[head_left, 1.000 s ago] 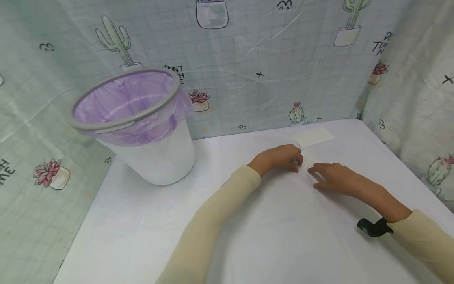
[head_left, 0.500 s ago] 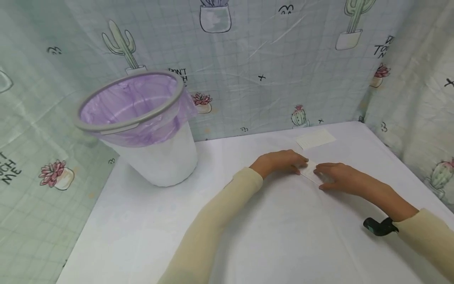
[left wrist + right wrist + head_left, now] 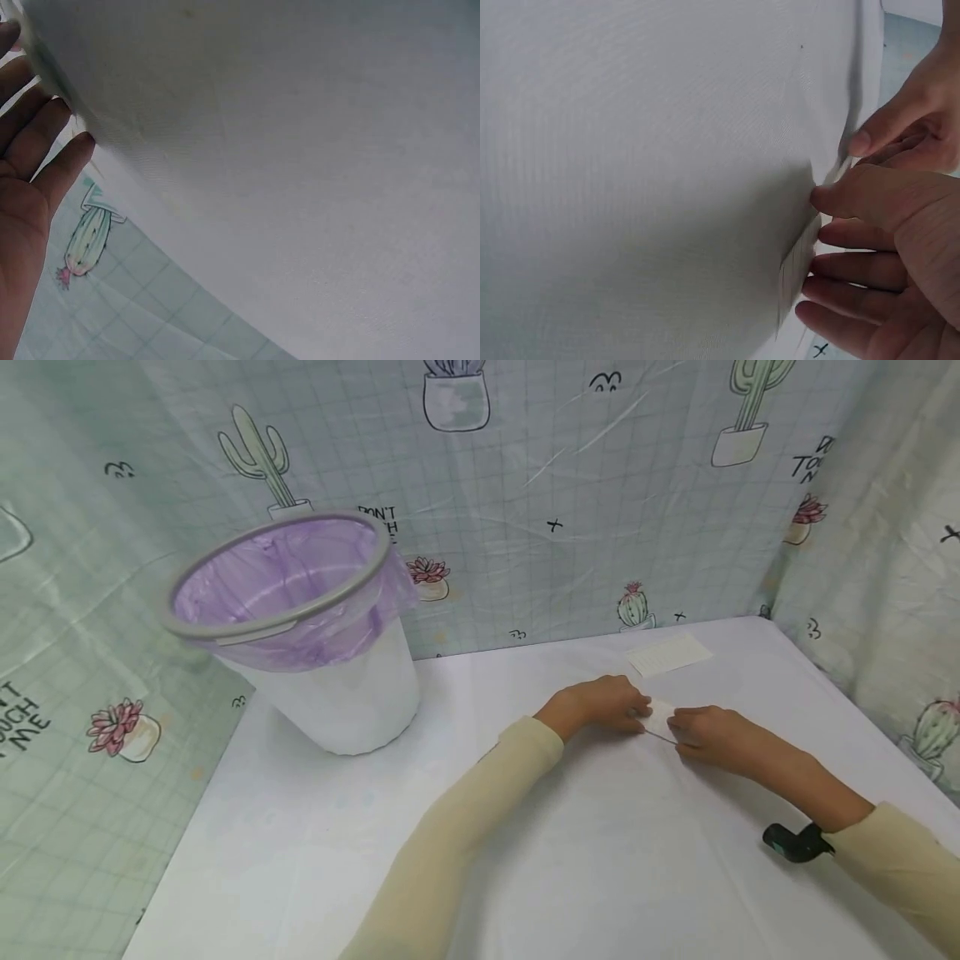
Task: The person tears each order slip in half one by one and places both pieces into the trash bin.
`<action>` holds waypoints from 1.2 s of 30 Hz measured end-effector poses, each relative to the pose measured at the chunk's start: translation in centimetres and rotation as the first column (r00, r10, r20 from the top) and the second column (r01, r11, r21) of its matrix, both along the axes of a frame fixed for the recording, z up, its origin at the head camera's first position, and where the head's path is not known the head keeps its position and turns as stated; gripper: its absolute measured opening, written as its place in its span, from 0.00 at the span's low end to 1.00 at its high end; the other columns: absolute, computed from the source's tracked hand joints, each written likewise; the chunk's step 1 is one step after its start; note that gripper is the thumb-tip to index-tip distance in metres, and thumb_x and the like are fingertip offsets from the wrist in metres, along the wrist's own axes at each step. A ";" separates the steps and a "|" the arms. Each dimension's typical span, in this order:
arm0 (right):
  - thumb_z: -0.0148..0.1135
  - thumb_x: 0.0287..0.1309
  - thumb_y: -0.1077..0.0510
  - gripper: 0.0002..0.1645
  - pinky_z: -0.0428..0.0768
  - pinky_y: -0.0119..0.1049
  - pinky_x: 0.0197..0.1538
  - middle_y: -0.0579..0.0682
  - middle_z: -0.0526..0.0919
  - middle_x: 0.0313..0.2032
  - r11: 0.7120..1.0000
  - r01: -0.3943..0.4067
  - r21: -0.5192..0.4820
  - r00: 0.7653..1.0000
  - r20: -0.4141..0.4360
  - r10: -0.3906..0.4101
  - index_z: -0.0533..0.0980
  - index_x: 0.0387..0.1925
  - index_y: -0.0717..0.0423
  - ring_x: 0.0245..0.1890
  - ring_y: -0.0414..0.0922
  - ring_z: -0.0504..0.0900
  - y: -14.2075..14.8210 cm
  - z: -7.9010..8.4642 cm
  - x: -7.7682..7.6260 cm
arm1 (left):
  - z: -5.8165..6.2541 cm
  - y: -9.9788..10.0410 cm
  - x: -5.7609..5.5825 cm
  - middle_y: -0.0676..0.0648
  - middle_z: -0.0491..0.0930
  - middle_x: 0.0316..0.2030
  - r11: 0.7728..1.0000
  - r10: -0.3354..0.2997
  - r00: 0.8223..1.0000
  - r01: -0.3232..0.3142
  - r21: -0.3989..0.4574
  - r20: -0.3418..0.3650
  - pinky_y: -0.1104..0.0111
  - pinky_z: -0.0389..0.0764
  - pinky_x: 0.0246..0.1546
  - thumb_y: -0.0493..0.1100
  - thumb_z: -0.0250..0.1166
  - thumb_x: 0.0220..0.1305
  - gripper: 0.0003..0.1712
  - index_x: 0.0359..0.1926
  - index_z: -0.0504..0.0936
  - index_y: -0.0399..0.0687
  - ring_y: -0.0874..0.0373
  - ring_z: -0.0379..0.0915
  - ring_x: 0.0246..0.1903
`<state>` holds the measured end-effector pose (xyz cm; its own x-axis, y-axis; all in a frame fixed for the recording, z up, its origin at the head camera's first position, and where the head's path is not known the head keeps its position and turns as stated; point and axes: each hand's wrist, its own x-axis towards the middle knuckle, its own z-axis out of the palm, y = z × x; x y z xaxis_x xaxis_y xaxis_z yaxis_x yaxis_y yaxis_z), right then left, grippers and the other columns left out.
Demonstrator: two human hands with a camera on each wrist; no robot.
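Note:
A small pale sheet of paper [image 3: 660, 717] lies between my two hands near the far right of the table. My left hand [image 3: 609, 703] pinches its left side, thumb low at the near corner. On the other side my right hand [image 3: 712, 739] pinches the right end, with thumb and fingertips at the near edge. That edge shows as a thin dark line between the hands. The right wrist view has both thumbs close together at the paper; my fingers hide most of it. At the left wrist view's edge, the left hand's fingers [image 3: 52, 142] appear partly cut off.
A second cream sheet of paper [image 3: 670, 656] lies flat just behind the hands. A white bin [image 3: 352, 702] with a purple liner [image 3: 277, 568] stands on the table's left. Cactus-printed curtain [image 3: 525, 527] hangs along the back and sides. A black strap device [image 3: 797, 843] sits at my right wrist.
Both hands have shifted slightly to the right and drawn their fingers in on the small paper. Its near edge now looks raised. The whole view has moved a little; the second sheet stays put.

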<state>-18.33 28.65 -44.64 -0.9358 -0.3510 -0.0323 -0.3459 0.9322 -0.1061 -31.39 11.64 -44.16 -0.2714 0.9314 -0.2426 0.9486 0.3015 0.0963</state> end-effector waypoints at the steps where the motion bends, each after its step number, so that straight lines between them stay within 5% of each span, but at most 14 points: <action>1: 0.71 0.56 0.64 0.20 0.85 0.52 0.45 0.69 0.84 0.46 1.000 -0.014 -0.008 1.000 -0.014 0.014 0.81 0.48 0.74 0.43 0.61 0.85 0.0 0.0 -0.1 | 0.1 0.0 0.0 0.54 0.80 0.62 1.000 0.000 1.000 0.000 -0.002 -0.002 0.78 0.70 0.60 0.51 0.59 0.76 0.22 0.66 0.80 0.53 0.64 0.76 0.59; 6: 0.69 0.53 0.72 0.15 0.83 0.41 0.33 0.62 0.87 0.39 0.998 -0.048 -0.044 0.998 -0.043 0.046 0.82 0.44 0.72 0.31 0.48 0.83 0.1 0.0 -0.2 | 0.3 -0.2 0.3 0.54 0.74 0.68 0.999 0.037 0.999 -0.036 -0.008 0.034 0.79 0.66 0.64 0.49 0.56 0.77 0.20 0.66 0.80 0.56 0.64 0.71 0.65; 13: 0.71 0.56 0.69 0.13 0.86 0.51 0.44 0.63 0.88 0.41 0.998 -0.039 -0.041 0.998 -0.053 0.036 0.84 0.44 0.69 0.43 0.60 0.87 0.1 0.1 -0.1 | 0.3 -0.7 0.3 0.58 0.70 0.70 0.994 0.105 0.991 -0.105 0.002 0.085 0.78 0.63 0.66 0.49 0.61 0.75 0.21 0.65 0.80 0.62 0.64 0.66 0.68; 22: 0.68 0.59 0.70 0.08 0.85 0.51 0.41 0.62 0.88 0.36 0.997 0.023 -0.076 0.995 -0.091 -0.030 0.84 0.40 0.70 0.38 0.57 0.88 0.2 0.4 -0.5 | 0.2 -1.3 -0.1 0.59 0.71 0.69 0.985 0.155 0.968 -0.167 0.045 0.198 0.79 0.63 0.65 0.54 0.68 0.69 0.18 0.57 0.87 0.60 0.64 0.66 0.68; 28: 0.68 0.59 0.70 0.07 0.84 0.50 0.39 0.62 0.88 0.34 0.992 0.030 -0.122 0.987 -0.151 -0.049 0.84 0.39 0.71 0.35 0.56 0.87 0.3 0.6 -0.5 | 0.3 -1.7 -0.4 0.57 0.78 0.64 0.976 0.173 0.942 -0.202 0.076 0.286 0.81 0.64 0.62 0.45 0.70 0.68 0.20 0.60 0.84 0.52 0.65 0.69 0.65; 31: 0.68 0.59 0.70 0.06 0.84 0.49 0.36 0.62 0.88 0.33 0.988 0.023 -0.154 0.978 -0.204 -0.054 0.84 0.38 0.70 0.32 0.54 0.87 0.0 0.6 -0.5 | 0.2 -2.1 -0.5 0.55 0.84 0.56 0.959 0.184 0.923 -0.244 0.144 0.338 0.82 0.68 0.56 0.41 0.70 0.67 0.18 0.58 0.86 0.49 0.66 0.75 0.58; 36: 0.68 0.59 0.69 0.06 0.84 0.49 0.34 0.62 0.88 0.32 0.981 -0.005 -0.193 0.948 -0.312 -0.057 0.85 0.38 0.69 0.31 0.55 0.88 -0.9 1.0 -0.2 | 0.1 -2.9 -0.4 0.53 0.87 0.45 0.875 0.215 0.840 -0.392 0.283 0.499 0.81 0.78 0.41 0.37 0.70 0.67 0.07 0.45 0.89 0.46 0.68 0.82 0.45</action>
<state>-18.49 27.75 -43.66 -0.8960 -0.2971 0.3300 -0.3661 0.9148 -0.1704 -31.79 8.69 -44.02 -0.5018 0.8621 -0.0707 0.6420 0.4260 0.6375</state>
